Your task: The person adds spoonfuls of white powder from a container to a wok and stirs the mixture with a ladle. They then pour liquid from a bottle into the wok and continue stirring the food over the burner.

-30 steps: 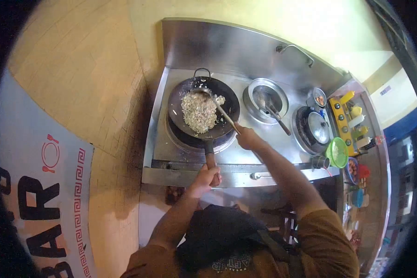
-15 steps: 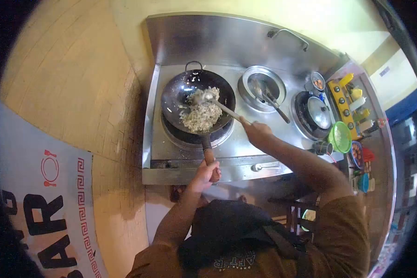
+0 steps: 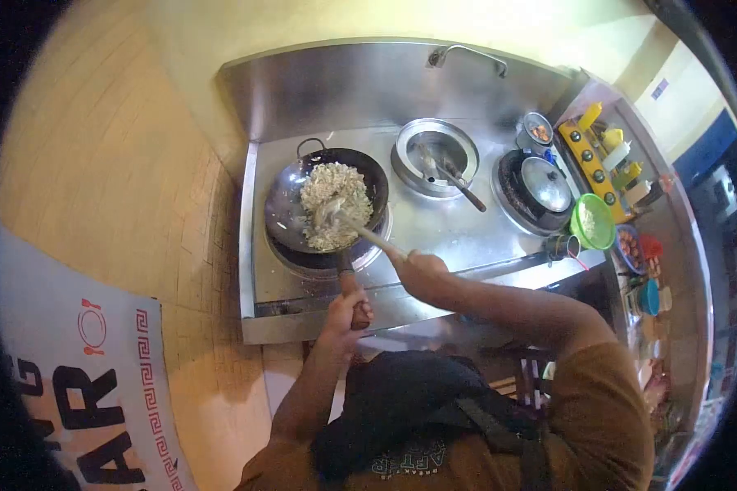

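My left hand (image 3: 349, 315) is wrapped around the wooden handle of a dark wok (image 3: 285, 192) on the left burner. Fried rice (image 3: 333, 182), mixed with small bits, is heaped across the middle and right of the wok. With my right hand (image 3: 422, 274) closed on its shaft, a long-handled cooking ladle (image 3: 372, 236) reaches down into the wok. Its metal head rests in the rice and is partly blurred.
Right of the wok stands a metal pot (image 3: 403, 147) with utensils in it. A lidded pan (image 3: 546, 184) sits on the far burner. Beyond it are a green bowl of rice (image 3: 594, 221), a yellow rack (image 3: 587, 155) and squeeze bottles (image 3: 617, 155). A wall with a banner (image 3: 98, 360) borders the left.
The ladle head has moved lower in the wok, and the rice has spread upward. The wok tilts differently. The whole view has shifted, with the stove further left.
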The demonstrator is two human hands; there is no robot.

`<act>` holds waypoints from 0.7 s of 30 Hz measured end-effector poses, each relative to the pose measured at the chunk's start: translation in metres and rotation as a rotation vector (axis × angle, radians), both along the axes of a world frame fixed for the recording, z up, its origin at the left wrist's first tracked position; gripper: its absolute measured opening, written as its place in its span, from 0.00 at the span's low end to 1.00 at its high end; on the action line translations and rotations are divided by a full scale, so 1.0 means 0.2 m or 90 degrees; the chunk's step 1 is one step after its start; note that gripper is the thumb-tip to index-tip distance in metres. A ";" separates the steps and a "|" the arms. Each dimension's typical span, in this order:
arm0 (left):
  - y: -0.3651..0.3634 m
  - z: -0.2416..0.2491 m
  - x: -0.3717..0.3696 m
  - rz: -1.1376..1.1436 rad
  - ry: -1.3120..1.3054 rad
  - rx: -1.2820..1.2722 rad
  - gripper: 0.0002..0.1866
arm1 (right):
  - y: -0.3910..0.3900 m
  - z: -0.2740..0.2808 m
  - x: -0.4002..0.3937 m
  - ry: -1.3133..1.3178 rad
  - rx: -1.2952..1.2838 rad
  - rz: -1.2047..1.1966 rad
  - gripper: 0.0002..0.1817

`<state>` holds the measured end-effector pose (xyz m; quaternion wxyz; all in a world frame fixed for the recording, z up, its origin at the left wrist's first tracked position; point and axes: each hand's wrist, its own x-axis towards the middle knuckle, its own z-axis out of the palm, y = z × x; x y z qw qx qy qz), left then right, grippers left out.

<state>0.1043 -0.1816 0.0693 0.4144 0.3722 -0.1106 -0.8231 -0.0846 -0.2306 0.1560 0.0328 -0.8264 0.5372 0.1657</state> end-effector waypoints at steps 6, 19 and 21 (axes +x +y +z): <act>-0.04 -0.21 -0.01 -0.087 -0.004 0.006 0.12 | -0.24 -0.38 -0.05 -0.376 0.070 -0.105 0.35; 0.09 -0.05 -0.88 0.041 -0.336 0.122 0.27 | 0.05 -0.06 -2.86 -0.828 -0.164 -0.897 0.37; 0.08 -0.03 -1.00 -0.063 -0.387 0.164 0.28 | 0.00 -0.25 -3.79 -0.587 -0.753 -0.676 0.38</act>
